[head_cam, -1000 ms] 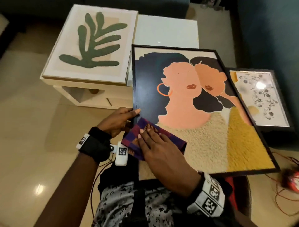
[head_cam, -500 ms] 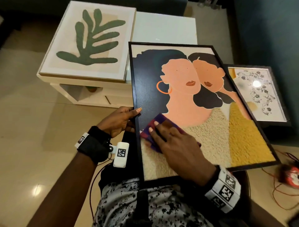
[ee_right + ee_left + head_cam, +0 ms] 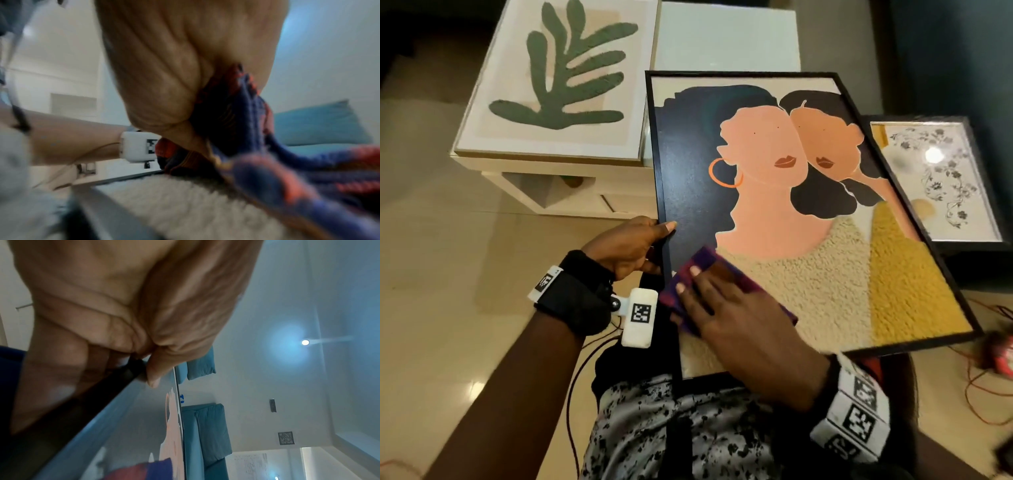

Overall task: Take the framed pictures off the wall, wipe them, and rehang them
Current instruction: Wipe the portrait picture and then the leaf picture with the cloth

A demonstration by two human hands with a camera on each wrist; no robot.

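Black-framed picture looks stiff, glazed, slippery and breakable, so the left hand pinches its edge while the flat right hand presses a soft cloth on it.

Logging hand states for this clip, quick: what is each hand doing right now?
Left hand: grips the left edge of the black-framed portrait, thumb on the glass.
Right hand: open, fingers flat, pressing the purple cloth onto the portrait.

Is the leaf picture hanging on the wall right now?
No. The leaf picture lies flat on top of the white table, to the left of the portrait picture being wiped.
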